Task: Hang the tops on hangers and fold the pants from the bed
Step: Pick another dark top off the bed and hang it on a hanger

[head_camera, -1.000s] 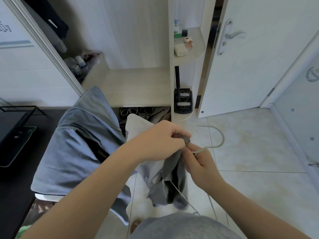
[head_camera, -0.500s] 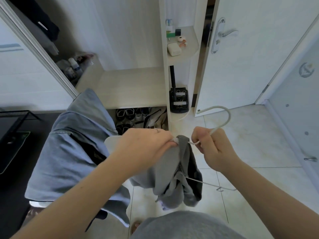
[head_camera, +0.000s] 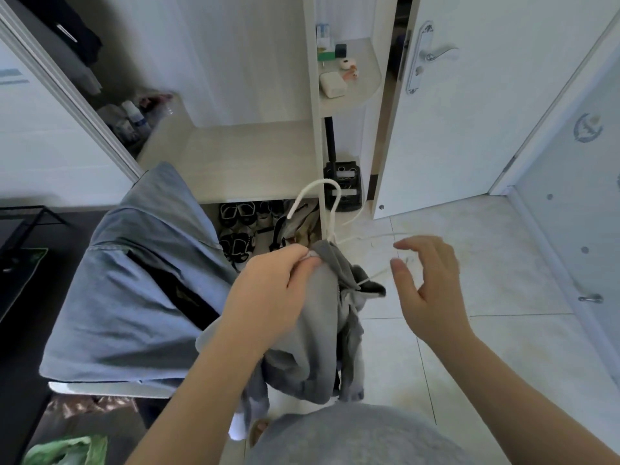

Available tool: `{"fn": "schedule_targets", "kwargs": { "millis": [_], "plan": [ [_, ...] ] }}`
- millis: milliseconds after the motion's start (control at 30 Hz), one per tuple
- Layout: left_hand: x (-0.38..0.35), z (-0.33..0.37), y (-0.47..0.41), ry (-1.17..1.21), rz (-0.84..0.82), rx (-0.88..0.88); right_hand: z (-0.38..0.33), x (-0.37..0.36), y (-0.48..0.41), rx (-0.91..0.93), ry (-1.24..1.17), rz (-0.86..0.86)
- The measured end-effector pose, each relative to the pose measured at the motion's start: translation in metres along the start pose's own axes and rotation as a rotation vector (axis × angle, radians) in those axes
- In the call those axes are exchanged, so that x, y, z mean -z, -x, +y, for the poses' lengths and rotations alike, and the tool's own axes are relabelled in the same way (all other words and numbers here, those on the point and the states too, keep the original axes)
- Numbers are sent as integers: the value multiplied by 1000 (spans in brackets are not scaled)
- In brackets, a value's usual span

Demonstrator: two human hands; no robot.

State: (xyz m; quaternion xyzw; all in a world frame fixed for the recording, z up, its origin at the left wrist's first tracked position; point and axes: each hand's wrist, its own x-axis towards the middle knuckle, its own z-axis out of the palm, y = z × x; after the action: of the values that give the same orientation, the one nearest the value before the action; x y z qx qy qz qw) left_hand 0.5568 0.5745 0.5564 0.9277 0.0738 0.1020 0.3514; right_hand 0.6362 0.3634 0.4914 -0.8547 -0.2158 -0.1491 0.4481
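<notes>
Just left of the left hand (head_camera: pixel 268 297), a blue shirt (head_camera: pixel 141 280) lies draped over something hidden. Below its curled fingers hangs the grey top (head_camera: pixel 315 333), bunched, its collar pinched against the neck of the white hanger (head_camera: pixel 299 201). The right hand (head_camera: pixel 426 283), fingers spread and holding nothing, hovers just right of them. Held by one pinch, the top may slip off the hanger's unsupported arm.

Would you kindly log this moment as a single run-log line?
left hand: grips top at hanger neck | right hand: open, beside hanger | top: bunched, hanging down
</notes>
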Motion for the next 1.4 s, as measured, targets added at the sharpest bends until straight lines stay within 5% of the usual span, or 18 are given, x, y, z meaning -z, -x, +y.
{"fn": "schedule_targets", "kwargs": {
  "millis": [200, 467, 600, 700, 867, 1000, 1233, 1400],
  "plan": [
    [-3, 0, 12, 81, 65, 69, -10, -27, 22, 13, -161, -533],
    [-6, -4, 25, 125, 67, 109, -4, -40, 19, -102, -187, -794],
    [-3, -13, 27, 127, 145, 169, -6, -45, 34, 178, -108, -551],
    [-1, -17, 27, 131, 203, 201, -6, -44, 45, 156, -149, -479],
    [-4, -11, 28, 170, 184, 177, 10, -48, 39, -229, -245, -831],
    [0, -10, 28, 201, 157, 162, 40, -56, 44, -150, 92, -1063],
    [25, -31, 45, 170, 56, 129, 64, -38, 32, 186, 405, -683],
    [43, -45, 56, 195, 26, 168, 62, -24, 11, 191, 511, -524]
  ]
}}
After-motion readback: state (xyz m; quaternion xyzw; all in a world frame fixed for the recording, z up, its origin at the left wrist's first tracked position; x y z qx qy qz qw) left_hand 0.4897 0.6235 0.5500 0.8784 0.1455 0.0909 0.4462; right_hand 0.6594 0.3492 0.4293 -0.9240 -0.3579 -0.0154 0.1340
